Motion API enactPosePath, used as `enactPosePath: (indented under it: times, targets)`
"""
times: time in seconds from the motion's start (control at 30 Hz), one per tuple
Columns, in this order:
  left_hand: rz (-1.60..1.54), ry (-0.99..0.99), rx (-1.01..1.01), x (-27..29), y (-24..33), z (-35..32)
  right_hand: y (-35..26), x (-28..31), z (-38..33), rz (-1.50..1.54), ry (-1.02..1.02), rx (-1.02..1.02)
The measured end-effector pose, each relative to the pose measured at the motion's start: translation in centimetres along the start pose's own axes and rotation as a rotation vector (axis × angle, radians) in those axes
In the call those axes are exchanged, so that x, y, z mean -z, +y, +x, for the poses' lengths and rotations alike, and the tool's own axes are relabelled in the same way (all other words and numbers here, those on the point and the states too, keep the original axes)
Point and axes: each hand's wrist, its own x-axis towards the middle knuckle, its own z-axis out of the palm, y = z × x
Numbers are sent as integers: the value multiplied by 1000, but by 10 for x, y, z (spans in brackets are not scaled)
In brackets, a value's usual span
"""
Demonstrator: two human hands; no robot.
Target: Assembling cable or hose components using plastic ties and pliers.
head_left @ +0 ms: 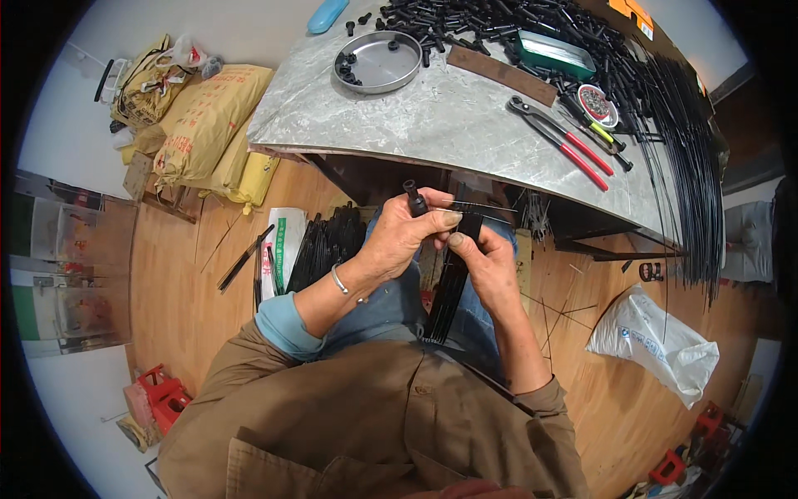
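Observation:
Both hands meet above my lap, just below the table's front edge. My left hand (397,237) is closed around a black cylindrical plastic part (414,198), its ribbed end standing up past the fingers. Thin dark rods (486,208) stick out to the right from beside the left fingertips. Close against it, my right hand (492,270) pinches with thumb and fingers at the same spot; what lies between them is too small to make out. A bundle of long black rods (449,295) lies across my lap under the hands.
On the grey table (332,121) are a round metal tray (401,73), red-handled pliers (573,150), a brown strip (503,75), a green box (555,54) and heaped black parts (465,21). Long black rods (686,158) overhang its right side. A white sack (652,345) sits on the floor.

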Motion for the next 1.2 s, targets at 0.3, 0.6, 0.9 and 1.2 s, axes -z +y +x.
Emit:
enactPosePath:
  times: [0.3,0.6,0.9,1.2]
  targets:
    - [-138,-90,24,4,-6,-2,10,9,4,310,-112,-150]
    - [-101,-69,-24,5,-11,-2,6,6,1,312,-110,-211]
    - [-162,-181,21,3,-6,-8,0,5,-6,327,-138,-237]
    - [90,-65,12,1,12,-16,-15,-27,-7,303,44,19]
